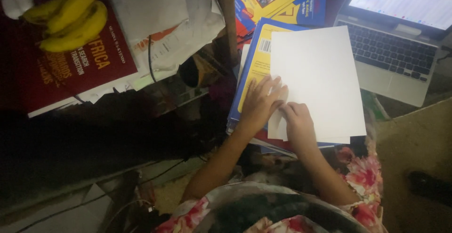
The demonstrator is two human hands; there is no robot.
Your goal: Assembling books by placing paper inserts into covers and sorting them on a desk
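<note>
- The plain white sheet of paper (318,80) lies in the middle right of the frame, on top of a blue and yellow softcover book (254,68) that sits on a stack of other books
- The left hand (261,102) lies flat, fingers spread and straight, half on the book cover and half on the sheet's lower left edge; its grip is wide and closes on nothing, it only presses down
- The right hand (297,120) rests just beside it at the sheet's lower left corner, fingers curled with the tips on a small turned-up flap of paper; the grip looks narrow, though whether it pinches the flap or only presses it I cannot tell
- To fold well here, I judge the flat hand should pin the sheet so it cannot slide on the glossy cover, while the fingertips line up the edges before creasing
- An open silver laptop (391,58) sits at the upper right, near the sheet
- Yellow bananas (70,18) lie on a dark red book (61,73) at the upper left, well apart from the hands
</note>
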